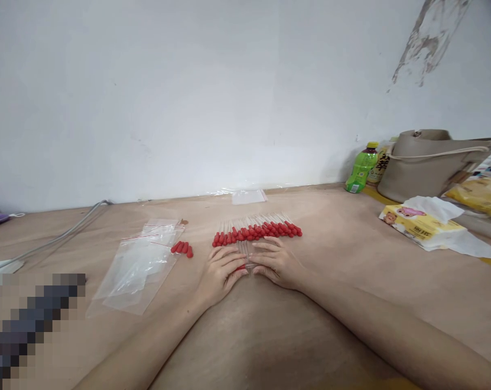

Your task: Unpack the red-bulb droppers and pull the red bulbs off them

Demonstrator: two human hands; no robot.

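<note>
your left hand (pixel 224 271) and right hand (pixel 277 263), fingers narrowed, hold slim clear plastic tubes (pixel 242 247) between them, likely keeping them aligned; just beyond, at twelve o'clock, thin pale-stemmed, red-ended pieces (pixel 254 232) lie red ends toward you, seemingly for order.

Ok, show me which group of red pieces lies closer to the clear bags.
The small group, left of the left hand; the larger row lies farther right.

2 bare hands (pixel 223 272) | 2 bare forearms (pixel 353 306) | left forearm (pixel 170 331): 1 small dark spot (pixel 188 311)
</note>
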